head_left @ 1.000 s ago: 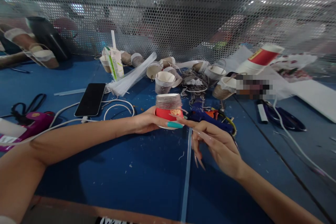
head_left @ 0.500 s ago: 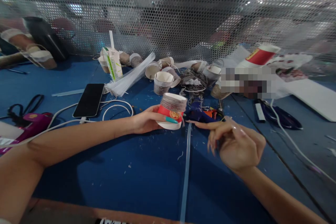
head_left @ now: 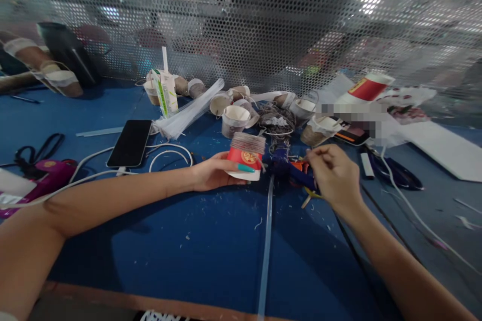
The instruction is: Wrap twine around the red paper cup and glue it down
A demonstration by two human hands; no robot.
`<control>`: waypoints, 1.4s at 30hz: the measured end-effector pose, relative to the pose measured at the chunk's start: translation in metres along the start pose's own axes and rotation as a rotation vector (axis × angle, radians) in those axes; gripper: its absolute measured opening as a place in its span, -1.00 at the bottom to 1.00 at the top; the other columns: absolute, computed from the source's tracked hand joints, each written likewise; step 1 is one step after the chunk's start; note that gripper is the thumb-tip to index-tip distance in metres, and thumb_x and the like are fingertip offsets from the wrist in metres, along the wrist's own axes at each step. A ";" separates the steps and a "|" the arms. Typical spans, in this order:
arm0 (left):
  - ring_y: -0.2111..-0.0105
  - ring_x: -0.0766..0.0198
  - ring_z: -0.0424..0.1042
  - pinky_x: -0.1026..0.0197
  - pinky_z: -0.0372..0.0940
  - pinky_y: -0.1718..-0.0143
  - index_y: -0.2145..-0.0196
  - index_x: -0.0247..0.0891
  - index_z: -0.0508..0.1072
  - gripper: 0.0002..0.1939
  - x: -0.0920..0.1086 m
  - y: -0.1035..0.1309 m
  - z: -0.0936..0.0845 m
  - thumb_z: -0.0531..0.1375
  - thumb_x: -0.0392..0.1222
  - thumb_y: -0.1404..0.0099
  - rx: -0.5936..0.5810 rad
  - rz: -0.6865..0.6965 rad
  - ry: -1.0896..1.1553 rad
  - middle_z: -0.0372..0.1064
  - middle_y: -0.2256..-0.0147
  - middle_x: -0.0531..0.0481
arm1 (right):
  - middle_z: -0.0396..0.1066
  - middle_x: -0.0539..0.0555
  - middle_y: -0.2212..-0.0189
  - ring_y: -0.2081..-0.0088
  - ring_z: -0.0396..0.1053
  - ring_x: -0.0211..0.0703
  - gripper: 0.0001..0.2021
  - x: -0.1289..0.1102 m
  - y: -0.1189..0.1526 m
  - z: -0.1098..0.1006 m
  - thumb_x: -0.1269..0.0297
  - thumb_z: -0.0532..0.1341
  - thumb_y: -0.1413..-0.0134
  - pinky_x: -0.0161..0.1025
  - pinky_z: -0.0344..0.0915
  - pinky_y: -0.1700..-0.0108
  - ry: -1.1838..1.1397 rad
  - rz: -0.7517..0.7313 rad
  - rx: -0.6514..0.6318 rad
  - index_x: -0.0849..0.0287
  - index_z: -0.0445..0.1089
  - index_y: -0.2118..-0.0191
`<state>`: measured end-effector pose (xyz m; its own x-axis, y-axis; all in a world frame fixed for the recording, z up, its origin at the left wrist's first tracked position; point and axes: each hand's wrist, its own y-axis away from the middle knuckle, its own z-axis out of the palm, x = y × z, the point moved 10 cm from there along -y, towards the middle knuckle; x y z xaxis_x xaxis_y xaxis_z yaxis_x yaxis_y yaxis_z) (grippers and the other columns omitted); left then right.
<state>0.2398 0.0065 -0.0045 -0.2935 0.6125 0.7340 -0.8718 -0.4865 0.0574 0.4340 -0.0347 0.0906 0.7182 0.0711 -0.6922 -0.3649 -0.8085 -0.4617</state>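
- The left hand (head_left: pixel 213 170) holds the red cup (head_left: pixel 244 158) near the middle of the worktop (head_left: pixel 161 246), its fingers wrapped around the lower part and the thumb across the front; this grip seems chosen to keep the grey cord band (head_left: pixel 248 142) above uncovered.
- The right hand (head_left: pixel 337 178) is beside the blue tool (head_left: pixel 280 160), perhaps a glue gun; its fingers are narrowed to a pinch, but I cannot tell whether they meet or grip anything.
- Whether the red cup has its mouth or base upward, and what it contains, I cannot tell.
- Behind it, the white-rimmed cup (head_left: pixel 235 119) stands mouth up, its pale inner wall showing.
- Farther left stands the drink carton (head_left: pixel 166 94), a straw (head_left: pixel 164 59) rising from it; what liquid is inside is hidden.
- The dark bottle (head_left: pixel 70 55) hides its contents too.
- At the right, the red-and-white cup stack (head_left: pixel 367 91) tilts, apparently nested.
- The phone (head_left: pixel 129 143) lies flat with a cable (head_left: pixel 122 170) at its near end, probably for charging.
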 end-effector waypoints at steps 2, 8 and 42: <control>0.15 0.17 0.47 0.16 0.30 0.14 0.12 -0.33 0.53 -0.50 -0.001 0.001 -0.003 0.43 -0.19 0.06 0.019 -0.015 0.002 0.52 0.12 -0.15 | 0.32 0.04 0.57 0.42 0.33 0.01 -0.86 -0.003 -0.002 0.001 0.20 0.25 0.20 0.04 0.29 0.23 0.112 -0.047 -0.028 0.07 0.28 0.47; 0.14 0.17 0.45 0.19 0.27 0.17 0.10 -0.31 0.52 -0.43 -0.001 0.000 -0.003 0.48 -0.18 0.12 0.015 -0.014 -0.020 0.49 0.07 -0.18 | 0.40 0.30 0.10 0.03 0.32 0.29 -0.62 -0.006 0.013 0.035 0.18 0.16 0.08 0.18 0.26 -0.02 0.609 -0.297 -0.399 0.19 0.33 0.10; 0.18 0.13 0.50 0.06 0.29 0.06 0.16 -0.33 0.52 -0.54 -0.005 -0.001 -0.004 0.46 -0.19 0.05 0.038 -0.028 0.049 0.55 0.21 -0.14 | 0.44 0.21 0.34 0.29 0.45 0.12 -0.77 -0.027 0.028 0.003 0.07 0.05 -0.23 -0.07 0.33 0.29 0.490 -0.215 0.045 0.10 0.30 0.25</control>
<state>0.2403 0.0063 -0.0109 -0.2885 0.6554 0.6980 -0.8646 -0.4916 0.1043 0.4027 -0.0574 0.0943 0.9680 -0.0579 -0.2443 -0.1969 -0.7791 -0.5952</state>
